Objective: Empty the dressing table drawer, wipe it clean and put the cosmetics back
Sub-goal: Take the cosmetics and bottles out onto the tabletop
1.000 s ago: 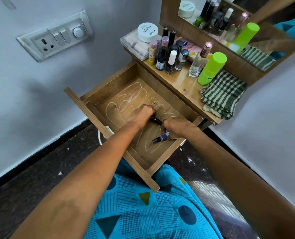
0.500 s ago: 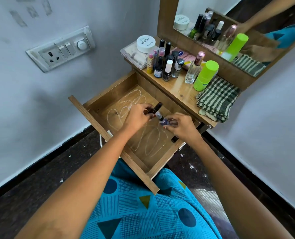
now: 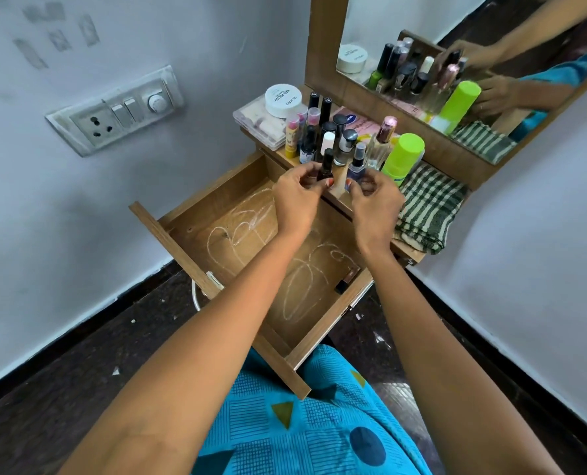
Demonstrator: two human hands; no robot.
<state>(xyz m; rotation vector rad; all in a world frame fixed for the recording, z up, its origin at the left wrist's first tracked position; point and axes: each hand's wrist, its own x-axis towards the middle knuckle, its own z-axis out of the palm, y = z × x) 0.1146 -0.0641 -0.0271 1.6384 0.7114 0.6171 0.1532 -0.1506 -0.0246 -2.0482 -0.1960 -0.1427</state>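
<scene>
The wooden drawer (image 3: 196, 255) stands pulled out, its floor marked with white chalky scribbles. One dark lipstick tube (image 3: 347, 277) lies by its right wall. My left hand (image 3: 297, 197) pinches a small black bottle (image 3: 327, 164) upright at the tabletop's front edge. Beside it, my right hand (image 3: 374, 200) pinches a small blue spray bottle (image 3: 356, 166), also upright. Both are held just in front of the cluster of cosmetics (image 3: 323, 132) standing on the dressing table (image 3: 405, 248).
On the tabletop are a white round jar (image 3: 283, 99) on a clear box (image 3: 254, 125), a perfume bottle (image 3: 381, 142), a lime green can (image 3: 401, 157) and a folded green checked cloth (image 3: 429, 210). A mirror (image 3: 456, 56) rises behind. A switchboard (image 3: 114, 113) is on the left wall.
Both hands lifted out of the drawer and moved up to the tabletop, carrying the black bottle and the blue spray bottle, which now stand upright.
</scene>
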